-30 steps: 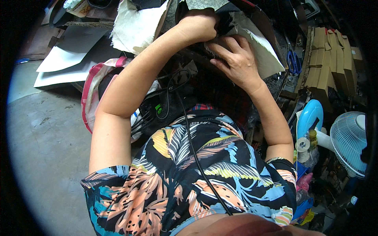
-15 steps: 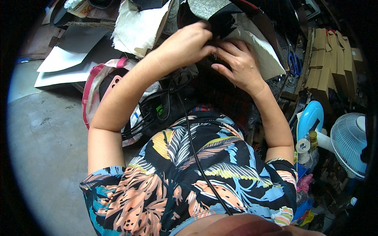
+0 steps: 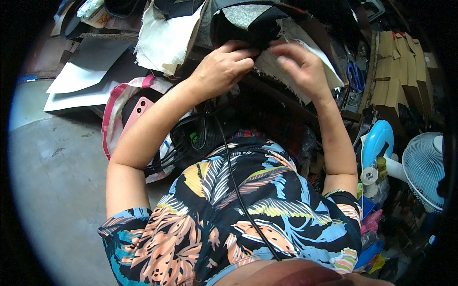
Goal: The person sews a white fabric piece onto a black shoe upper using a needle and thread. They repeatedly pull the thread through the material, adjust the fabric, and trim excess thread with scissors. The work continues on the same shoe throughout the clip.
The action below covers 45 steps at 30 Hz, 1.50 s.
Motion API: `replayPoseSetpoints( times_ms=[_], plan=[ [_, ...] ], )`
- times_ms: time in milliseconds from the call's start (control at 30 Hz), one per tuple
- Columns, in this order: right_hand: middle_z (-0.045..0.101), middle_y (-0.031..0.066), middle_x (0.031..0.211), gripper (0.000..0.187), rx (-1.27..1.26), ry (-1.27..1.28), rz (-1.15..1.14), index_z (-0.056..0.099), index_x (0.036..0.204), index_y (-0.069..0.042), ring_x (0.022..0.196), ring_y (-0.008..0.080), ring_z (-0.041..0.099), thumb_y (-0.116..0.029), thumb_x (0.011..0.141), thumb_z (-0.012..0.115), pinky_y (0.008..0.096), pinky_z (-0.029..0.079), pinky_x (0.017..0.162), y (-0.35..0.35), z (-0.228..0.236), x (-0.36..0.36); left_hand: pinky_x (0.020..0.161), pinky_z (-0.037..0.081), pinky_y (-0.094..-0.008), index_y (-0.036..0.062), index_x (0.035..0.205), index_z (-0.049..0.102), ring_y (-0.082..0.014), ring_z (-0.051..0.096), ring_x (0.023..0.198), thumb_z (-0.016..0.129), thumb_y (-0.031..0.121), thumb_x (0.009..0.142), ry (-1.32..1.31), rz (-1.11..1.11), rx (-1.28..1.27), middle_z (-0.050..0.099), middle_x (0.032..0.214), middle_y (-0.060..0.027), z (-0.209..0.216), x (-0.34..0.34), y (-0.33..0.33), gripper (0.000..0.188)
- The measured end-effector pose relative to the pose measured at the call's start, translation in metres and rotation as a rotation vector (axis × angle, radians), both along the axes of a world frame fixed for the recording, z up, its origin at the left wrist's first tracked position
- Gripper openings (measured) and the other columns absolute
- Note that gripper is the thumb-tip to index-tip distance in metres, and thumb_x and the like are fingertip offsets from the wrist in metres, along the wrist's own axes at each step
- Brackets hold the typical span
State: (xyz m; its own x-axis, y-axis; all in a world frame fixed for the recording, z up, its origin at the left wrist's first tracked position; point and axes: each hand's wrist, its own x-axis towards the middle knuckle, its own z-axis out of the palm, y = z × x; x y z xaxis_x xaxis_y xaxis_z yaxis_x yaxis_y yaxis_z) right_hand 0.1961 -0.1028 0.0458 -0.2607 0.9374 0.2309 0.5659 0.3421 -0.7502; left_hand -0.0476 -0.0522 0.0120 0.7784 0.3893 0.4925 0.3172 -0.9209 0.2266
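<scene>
A curved black strip of material (image 3: 265,25) lies at the top centre, with a speckled grey surface showing inside its curve. At the strip's near edge my left hand (image 3: 222,67) is closed, fingers pinched on the black material. Its fingertips are partly lost against the dark. My right hand (image 3: 305,71) is just to the right, in front of a frayed off-white cloth piece (image 3: 329,66). The thumb and forefinger of this hand are apart, with nothing seen between them. A second frayed off-white cloth piece (image 3: 167,40) hangs to the left of my left hand.
White sheets (image 3: 86,69) stick out at the left. Below them is a pink-rimmed bag (image 3: 107,121) with a pink phone (image 3: 138,110). Blue-handled scissors (image 3: 355,76), cardboard boxes (image 3: 391,86) and a fan (image 3: 424,171) stand at the right. A black cable (image 3: 231,176) runs down my front.
My right hand has drawn back to the right, away from my left hand, and its fingers have parted. My left hand has shifted slightly down and left. More of the right cloth shows.
</scene>
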Motion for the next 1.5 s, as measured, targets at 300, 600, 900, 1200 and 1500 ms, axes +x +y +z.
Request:
replayPoseSetpoints(
  times_ms=[300, 600, 900, 1200, 1500],
  plan=[
    [0.062, 0.0115, 0.115, 0.042, 0.409, -0.477, -0.031, 0.069, 0.121, -0.009, 0.101, 0.0277, 0.063, 0.004, 0.082, 0.063, 0.0347, 0.052, 0.093, 0.003, -0.015, -0.007, 0.095, 0.051, -0.0408, 0.0077, 0.103, 0.057, -0.0327, 0.056, 0.116, 0.068, 0.006, 0.074, 0.204, -0.012, 0.061, 0.061, 0.127, -0.0085, 0.009, 0.003, -0.001, 0.031],
    [0.065, 0.0112, 0.125, 0.025, -0.151, 0.033, 0.027, 0.069, 0.116, 0.001, 0.116, 0.0207, 0.061, -0.012, 0.097, 0.058, 0.0337, 0.048, 0.101, 0.02, -0.007, 0.028, 0.093, 0.051, -0.0396, 0.0079, 0.103, 0.058, -0.0285, 0.057, 0.112, 0.064, 0.008, 0.077, 0.104, -0.037, 0.096, 0.062, 0.124, -0.0065, 0.008, 0.007, -0.001, 0.026],
    [0.069, 0.0136, 0.116, 0.039, -0.273, 0.449, 0.144, 0.059, 0.131, 0.001, 0.106, 0.0207, 0.067, -0.021, 0.098, 0.059, 0.0343, 0.054, 0.092, 0.021, 0.048, 0.037, 0.084, 0.05, -0.0372, 0.0105, 0.095, 0.058, -0.0255, 0.057, 0.099, 0.065, 0.012, 0.075, 0.184, -0.03, 0.11, 0.059, 0.098, -0.0048, 0.028, 0.012, -0.004, 0.021],
    [0.069, 0.006, 0.116, 0.038, 0.141, 0.25, -0.236, 0.058, 0.135, -0.008, 0.106, 0.011, 0.062, -0.013, 0.098, 0.06, 0.0247, 0.049, 0.088, 0.103, 0.089, 0.072, 0.078, 0.053, -0.0427, 0.0083, 0.092, 0.062, -0.0289, 0.064, 0.09, 0.069, 0.018, 0.084, 0.138, -0.1, -0.105, 0.064, 0.084, -0.009, 0.068, 0.02, 0.009, 0.014],
    [0.055, 0.0216, 0.135, 0.084, -0.121, 0.3, -0.133, 0.026, 0.154, -0.005, 0.114, 0.022, 0.059, -0.001, 0.083, 0.069, 0.0348, 0.05, 0.092, 0.23, 0.057, 0.003, 0.094, 0.048, -0.0482, 0.0021, 0.11, 0.062, -0.041, 0.059, 0.108, 0.07, 0.025, 0.078, -0.207, 0.572, 0.039, 0.06, 0.108, -0.0243, 0.109, 0.038, 0.191, 0.04]
  ],
)
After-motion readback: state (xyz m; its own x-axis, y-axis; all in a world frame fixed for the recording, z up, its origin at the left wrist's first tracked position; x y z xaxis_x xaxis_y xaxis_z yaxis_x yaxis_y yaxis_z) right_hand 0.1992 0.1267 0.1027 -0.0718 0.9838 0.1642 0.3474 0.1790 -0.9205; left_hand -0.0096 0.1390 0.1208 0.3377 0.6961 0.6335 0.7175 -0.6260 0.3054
